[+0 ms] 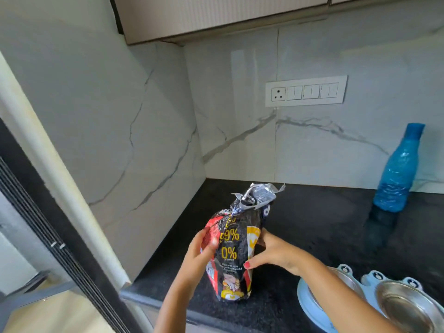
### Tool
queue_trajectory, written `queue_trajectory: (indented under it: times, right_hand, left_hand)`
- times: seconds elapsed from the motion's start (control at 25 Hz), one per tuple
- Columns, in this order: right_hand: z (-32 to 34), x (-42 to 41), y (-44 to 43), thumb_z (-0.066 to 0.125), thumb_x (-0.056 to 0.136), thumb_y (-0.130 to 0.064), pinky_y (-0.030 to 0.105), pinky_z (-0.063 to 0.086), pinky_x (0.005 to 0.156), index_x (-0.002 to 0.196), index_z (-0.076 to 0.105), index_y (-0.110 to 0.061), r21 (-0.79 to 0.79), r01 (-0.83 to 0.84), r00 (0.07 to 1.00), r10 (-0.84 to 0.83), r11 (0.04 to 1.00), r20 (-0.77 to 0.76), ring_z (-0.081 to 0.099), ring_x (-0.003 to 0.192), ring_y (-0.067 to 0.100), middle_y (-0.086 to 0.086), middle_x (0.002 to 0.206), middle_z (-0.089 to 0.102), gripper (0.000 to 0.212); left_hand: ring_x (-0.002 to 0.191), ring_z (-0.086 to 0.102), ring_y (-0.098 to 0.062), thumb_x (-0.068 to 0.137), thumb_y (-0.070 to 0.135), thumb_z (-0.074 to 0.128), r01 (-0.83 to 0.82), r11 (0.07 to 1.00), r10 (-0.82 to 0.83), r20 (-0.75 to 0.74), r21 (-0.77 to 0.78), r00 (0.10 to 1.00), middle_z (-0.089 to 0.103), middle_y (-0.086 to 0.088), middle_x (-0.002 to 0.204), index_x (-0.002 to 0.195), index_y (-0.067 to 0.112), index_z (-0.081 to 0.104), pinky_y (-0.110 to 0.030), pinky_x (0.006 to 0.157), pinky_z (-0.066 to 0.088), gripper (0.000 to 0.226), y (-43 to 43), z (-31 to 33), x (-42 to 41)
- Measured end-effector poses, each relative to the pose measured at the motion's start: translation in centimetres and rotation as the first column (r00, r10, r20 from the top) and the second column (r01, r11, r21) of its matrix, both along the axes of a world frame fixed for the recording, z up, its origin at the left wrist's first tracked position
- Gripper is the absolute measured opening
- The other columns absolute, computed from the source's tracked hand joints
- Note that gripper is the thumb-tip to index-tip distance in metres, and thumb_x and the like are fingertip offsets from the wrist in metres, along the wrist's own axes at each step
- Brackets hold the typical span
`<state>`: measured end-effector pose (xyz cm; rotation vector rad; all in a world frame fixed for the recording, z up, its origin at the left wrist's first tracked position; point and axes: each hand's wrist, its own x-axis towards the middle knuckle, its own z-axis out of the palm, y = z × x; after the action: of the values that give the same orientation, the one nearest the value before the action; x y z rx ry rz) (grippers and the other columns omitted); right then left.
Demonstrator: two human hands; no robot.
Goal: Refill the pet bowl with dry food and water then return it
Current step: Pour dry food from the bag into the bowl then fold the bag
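Observation:
A black, red and yellow bag of dry pet food (pixel 234 248) stands upright on the black counter (pixel 319 227), its crumpled top folded over. My left hand (pixel 200 252) grips the bag's left side and my right hand (pixel 271 252) grips its right side. At the lower right sits the light-blue pet bowl holder (pixel 312 306) with two steel bowls; the right bowl (pixel 408 306) looks empty, the left one is mostly hidden by my right forearm. A blue water bottle (pixel 397 169) stands capped at the back right of the counter.
Marble-look walls enclose the counter's corner, with a white socket and switch panel (pixel 305 90) on the back wall. Cabinets hang overhead. A dark frame and a pale pillar run down the left side, beyond the counter's left edge.

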<state>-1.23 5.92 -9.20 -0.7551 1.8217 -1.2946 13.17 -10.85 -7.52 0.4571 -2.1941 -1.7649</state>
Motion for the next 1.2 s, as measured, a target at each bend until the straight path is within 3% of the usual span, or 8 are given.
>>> queue_trajectory:
  times: [0.12,0.4,0.56,0.76,0.88,0.96,1.04,1.2]
  right_hand:
    - [-1.1,0.8,-0.4,0.090,0.059,-0.014,0.003,0.046,0.072,0.133,0.035,-0.035,-0.044,0.085,0.996,-0.086,0.995,-0.019,0.052,0.106,-0.012,-0.019,0.119,0.059,0.095]
    - [-3.1,2.7,1.2,0.088,0.063,-0.008,0.024,0.048,0.096,0.134,0.047,-0.017,-0.103,0.163,0.987,-0.164,0.981,0.001,0.061,0.115,0.010,-0.005,0.122,0.066,0.082]
    - [-3.9,3.7,1.2,0.081,0.065,-0.004,0.017,0.051,0.081,0.112,0.064,-0.012,-0.208,0.134,0.990,-0.140,0.969,-0.015,0.067,0.098,0.004,-0.010,0.100,0.074,0.051]
    - [-4.1,3.6,0.3,0.080,0.074,-0.015,0.020,0.051,0.086,0.105,0.068,-0.026,-0.193,0.124,0.982,-0.148,0.973,-0.117,0.066,0.102,0.004,-0.012,0.102,0.074,0.035]
    - [-4.4,3.0,-0.1,0.077,0.079,-0.021,0.027,0.049,0.097,0.111,0.064,-0.029,-0.135,0.169,0.968,-0.190,0.976,-0.162,0.064,0.105,0.001,-0.012,0.111,0.070,0.035]
    - [-4.8,2.8,-0.1,0.073,0.083,-0.023,0.032,0.047,0.101,0.117,0.063,-0.023,-0.080,0.190,0.956,-0.203,0.979,-0.212,0.062,0.108,0.003,-0.009,0.115,0.068,0.035]
    - [-5.3,2.9,0.1,0.070,0.086,-0.026,0.032,0.046,0.103,0.122,0.062,-0.019,-0.042,0.205,0.941,-0.209,0.978,-0.265,0.061,0.111,0.005,-0.007,0.119,0.067,0.038]
    - [-6.0,3.3,1.0,0.066,0.087,-0.036,0.008,0.043,0.083,0.122,0.063,-0.024,0.009,0.232,0.844,-0.197,0.973,-0.498,0.061,0.111,0.009,-0.005,0.120,0.067,0.037]
  left_hand:
    - [0.133,0.040,-0.022,0.059,0.064,0.071,-0.004,0.987,0.002,-0.012,-0.162,1.000,0.044,-0.002,0.139,0.136,0.028,0.038,-0.046,0.110,0.036,0.091,0.8,-1.2,-0.7]
    - [0.147,0.001,-0.019,0.041,0.100,0.040,0.100,0.837,-0.058,0.096,-0.537,0.994,0.011,-0.001,0.158,0.151,0.017,0.011,-0.053,0.118,0.012,0.141,2.5,-2.5,-1.9]
    - [0.136,-0.038,-0.009,0.038,0.104,0.014,0.143,0.797,-0.051,0.171,-0.587,0.984,-0.028,0.009,0.154,0.148,0.028,-0.017,-0.052,0.114,-0.013,0.138,4.2,-3.8,-1.6]
    - [0.130,-0.045,-0.006,0.044,0.102,-0.002,0.118,0.835,-0.010,0.199,-0.537,0.980,-0.036,0.012,0.151,0.137,0.040,-0.028,-0.053,0.115,-0.016,0.114,3.8,-4.3,-0.9]
    - [0.139,-0.028,-0.006,0.062,0.089,0.041,0.158,0.796,-0.008,0.251,-0.584,0.968,-0.019,0.011,0.158,0.141,0.047,-0.019,-0.057,0.116,-0.002,0.108,2.1,-3.4,-1.0]
    - [0.147,-0.008,-0.015,0.062,0.054,0.080,0.140,0.794,-0.018,0.207,-0.591,0.978,-0.004,0.007,0.160,0.140,0.051,-0.010,-0.059,0.116,0.009,0.119,-0.2,-1.9,-1.6]
    - [0.147,-0.004,-0.023,0.048,0.044,0.091,0.172,0.768,-0.028,0.236,-0.617,0.971,-0.004,0.001,0.160,0.145,0.046,-0.007,-0.060,0.116,0.012,0.139,-2.6,0.3,-2.7]
    - [0.148,-0.001,-0.021,0.039,0.055,0.089,0.387,0.487,-0.100,0.391,-0.783,0.915,-0.001,0.005,0.161,0.150,0.038,0.002,-0.056,0.115,0.010,0.142,-5.1,3.5,-5.3]
